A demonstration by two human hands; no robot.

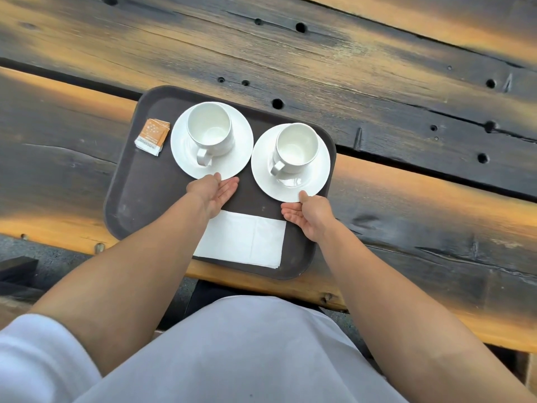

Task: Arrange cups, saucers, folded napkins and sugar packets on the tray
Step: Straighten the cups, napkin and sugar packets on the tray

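Observation:
A dark brown tray point(136, 196) lies on the wooden table. On it stand two white saucers, the left saucer point(180, 149) and the right saucer point(316, 175), each carrying an empty white cup, the left cup point(209, 132) and the right cup point(296, 148). Orange sugar packets point(151, 136) lie in a small stack at the tray's far left. A folded white napkin point(244, 239) rests at the near edge. My left hand point(213, 193) is palm up with its fingertips at the left saucer's near rim. My right hand point(308, 212) pinches the right saucer's near rim, thumb on top.
The table point(377, 82) is made of dark, weathered planks with gaps and holes. The tray's near corner overhangs the table's front edge point(319, 289). A dark bench end point(17, 269) sits low at the left.

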